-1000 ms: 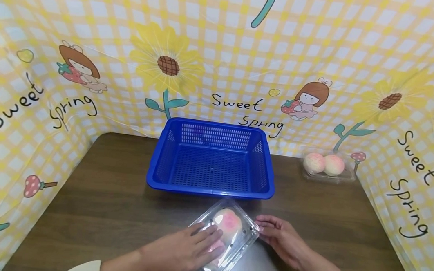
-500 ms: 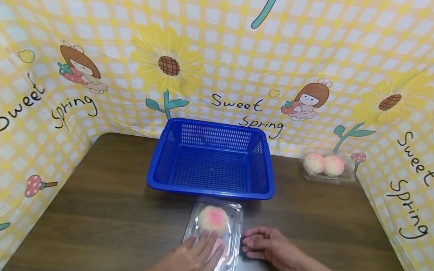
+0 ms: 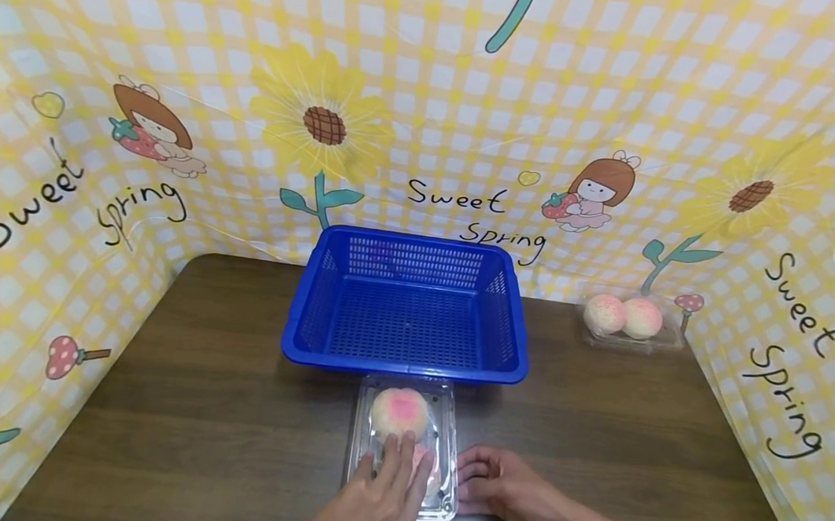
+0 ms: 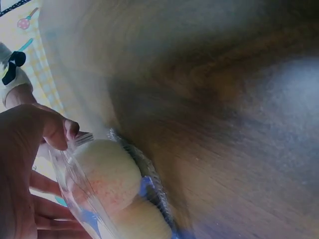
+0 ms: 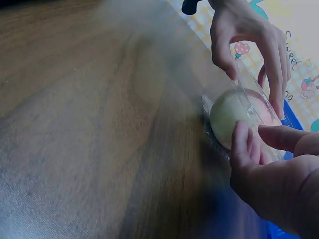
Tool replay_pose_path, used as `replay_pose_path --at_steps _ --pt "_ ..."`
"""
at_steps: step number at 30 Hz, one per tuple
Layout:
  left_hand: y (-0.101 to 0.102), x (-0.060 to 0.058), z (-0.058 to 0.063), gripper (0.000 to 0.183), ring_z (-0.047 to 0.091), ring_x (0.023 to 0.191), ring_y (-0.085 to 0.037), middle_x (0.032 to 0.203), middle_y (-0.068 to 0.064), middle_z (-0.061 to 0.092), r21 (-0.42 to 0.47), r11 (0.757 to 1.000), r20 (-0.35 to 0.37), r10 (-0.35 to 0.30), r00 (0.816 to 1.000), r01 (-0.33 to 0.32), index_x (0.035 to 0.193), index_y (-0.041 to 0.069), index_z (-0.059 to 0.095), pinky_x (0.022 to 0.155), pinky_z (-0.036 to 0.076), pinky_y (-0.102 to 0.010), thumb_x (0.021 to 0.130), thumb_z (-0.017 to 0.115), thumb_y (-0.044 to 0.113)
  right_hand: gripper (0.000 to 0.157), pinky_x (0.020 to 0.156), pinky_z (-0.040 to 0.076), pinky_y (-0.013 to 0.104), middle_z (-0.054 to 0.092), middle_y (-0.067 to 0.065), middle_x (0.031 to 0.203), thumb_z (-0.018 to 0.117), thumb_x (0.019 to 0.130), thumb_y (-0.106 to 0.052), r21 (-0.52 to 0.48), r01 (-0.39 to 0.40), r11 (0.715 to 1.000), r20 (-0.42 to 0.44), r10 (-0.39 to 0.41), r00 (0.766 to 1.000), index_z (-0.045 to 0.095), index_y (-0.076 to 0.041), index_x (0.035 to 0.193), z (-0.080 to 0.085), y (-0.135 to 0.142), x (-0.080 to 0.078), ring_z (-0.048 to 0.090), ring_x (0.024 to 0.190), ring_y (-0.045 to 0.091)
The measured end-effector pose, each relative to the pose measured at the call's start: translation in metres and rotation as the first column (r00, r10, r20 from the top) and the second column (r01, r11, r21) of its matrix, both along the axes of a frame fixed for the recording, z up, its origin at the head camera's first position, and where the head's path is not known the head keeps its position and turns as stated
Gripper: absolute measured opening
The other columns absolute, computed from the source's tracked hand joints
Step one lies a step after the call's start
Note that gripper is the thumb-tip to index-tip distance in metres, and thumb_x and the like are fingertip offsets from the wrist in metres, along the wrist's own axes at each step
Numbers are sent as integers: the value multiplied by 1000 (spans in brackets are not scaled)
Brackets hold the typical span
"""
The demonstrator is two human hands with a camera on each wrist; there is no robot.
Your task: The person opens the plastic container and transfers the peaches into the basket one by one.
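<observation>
A clear plastic clamshell box (image 3: 442, 458) with two cream-and-pink peaches (image 3: 400, 414) inside lies on the table, its far end right at the blue basket's front. My left hand (image 3: 380, 491) rests on the lid, straight fingers spread over the nearer peach and partly covering it. In the left wrist view its thumb lies at the box's edge beside a peach (image 4: 107, 172). My right hand (image 3: 505, 489) is at the box's right side, fingers bent. As the right wrist view shows, its thumb and fingers (image 5: 241, 142) pinch the box's rim.
A blue perforated plastic basket (image 3: 405, 370) stands at the middle back of the brown wooden table (image 3: 190, 406). Another clear box with two peaches (image 3: 643, 318) is at the back right. Yellow checked cloth (image 3: 372, 46) walls the table behind and on both sides.
The box has turned from slanted to nearly straight and shifted left and away, up to the basket. The right hand came off its corner, then returned to its right side; the left hand stayed on the lid.
</observation>
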State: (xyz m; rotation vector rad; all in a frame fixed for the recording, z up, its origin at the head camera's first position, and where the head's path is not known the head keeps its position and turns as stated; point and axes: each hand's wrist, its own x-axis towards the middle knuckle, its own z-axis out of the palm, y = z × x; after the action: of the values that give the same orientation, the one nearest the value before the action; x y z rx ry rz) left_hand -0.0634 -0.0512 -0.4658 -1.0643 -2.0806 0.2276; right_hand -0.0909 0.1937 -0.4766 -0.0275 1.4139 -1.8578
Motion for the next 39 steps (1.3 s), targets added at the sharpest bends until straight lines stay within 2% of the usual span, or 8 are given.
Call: replay_pose_path --at_steps 5,16,20,24,31,34,37,39 --pt "5 1 -1 48 71 80 -33 95 -21 72 -1 1000 -92 7 996 -7 103 6 73 50 58 -40 93 26 9 37 90 56 36 60 9 104 62 83 6 -20 12 1000 17 -12 1000 49 6 118 -1 0 1 62 95 17" --pt "10 4 -1 48 71 73 -35 84 -21 72 -61 998 -106 -37 994 31 95 2 70 54 59 -37 95 23 5 31 92 55 35 61 4 101 60 85 8 -106 9 994 7 -8 1000 52 1 114 -8 3 8 63 95 14" --pt "12 4 1 51 71 74 -36 86 -21 73 -138 990 -79 -15 997 4 96 3 70 55 60 -38 94 19 5 28 93 54 36 60 2 99 57 86 10 -155 10 988 -1 -11 1000 54 -2 111 -9 2 10 64 94 13" --pt "12 8 6 59 71 83 -39 95 -25 71 -225 974 10 27 1000 -24 104 1 71 62 61 -41 95 13 9 27 93 54 36 60 1 97 57 85 10 -175 18 984 -4 -19 1000 54 -5 107 -11 -1 13 65 94 13" --pt "10 9 6 62 70 88 -41 98 -30 69 -232 973 64 30 998 -14 108 -3 68 66 61 -42 94 9 12 27 91 55 33 58 1 98 58 86 9 -167 34 985 -12 -37 999 54 -4 109 -10 -3 16 64 91 12" --pt "9 9 2 59 69 89 -42 98 -29 69 -242 970 25 28 999 -21 116 -17 58 66 61 -42 94 10 10 27 91 55 33 58 1 98 57 86 9 -159 45 986 -2 -46 999 55 -4 109 -7 -3 16 63 90 11" --pt "9 10 -1 58 69 91 -42 100 -28 69 -269 962 -3 42 999 -41 124 -34 33 69 61 -42 94 9 9 27 91 55 33 60 1 97 58 85 9 -153 55 987 6 -55 998 55 -3 109 -7 -3 16 64 91 12" --pt "10 11 -2 59 68 93 -42 101 -28 69 -270 961 -3 55 998 -53 125 -38 19 71 61 -42 94 9 10 26 90 56 33 62 1 96 59 84 9 -144 57 988 -2 -58 998 56 -3 107 -8 -4 16 65 91 12"
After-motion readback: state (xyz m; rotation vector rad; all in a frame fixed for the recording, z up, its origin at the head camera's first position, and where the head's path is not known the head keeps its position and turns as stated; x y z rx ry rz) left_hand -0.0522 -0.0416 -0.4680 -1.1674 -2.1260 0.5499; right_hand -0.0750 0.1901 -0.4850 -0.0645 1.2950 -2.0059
